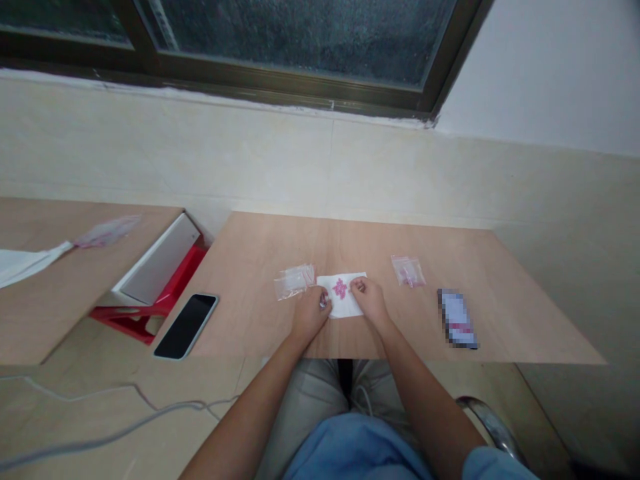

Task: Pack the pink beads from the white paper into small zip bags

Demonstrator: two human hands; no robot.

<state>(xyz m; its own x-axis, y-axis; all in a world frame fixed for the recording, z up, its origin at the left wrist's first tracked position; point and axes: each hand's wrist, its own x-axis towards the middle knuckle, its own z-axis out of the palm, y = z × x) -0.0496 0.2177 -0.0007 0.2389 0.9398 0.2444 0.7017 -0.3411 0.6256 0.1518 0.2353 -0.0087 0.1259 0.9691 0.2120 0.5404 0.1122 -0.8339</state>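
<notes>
A small white sheet (353,306) with a pink flower-like pattern (340,289) lies on the wooden table between my hands. My left hand (311,312) rests at the sheet's left edge with its fingers curled closed; a small shiny bit shows at the fingertips, too small to name. Over the sheet's right edge, my right hand (369,298) is closed in a pinch, its fingertips near the pink pattern. What it pinches, if anything, is hidden. Clear plastic bags (294,281) lie just beyond my left hand. Another small clear bag (408,272) with pinkish contents sits beyond my right hand.
A dark-screened phone (186,327) lies at the table's left edge, and a pixelated phone-like object (457,319) on the right. Leftward, across a gap, stands a second table (45,313); a red stool (175,280) bears a white box (157,267). Cables (115,433) cross the floor.
</notes>
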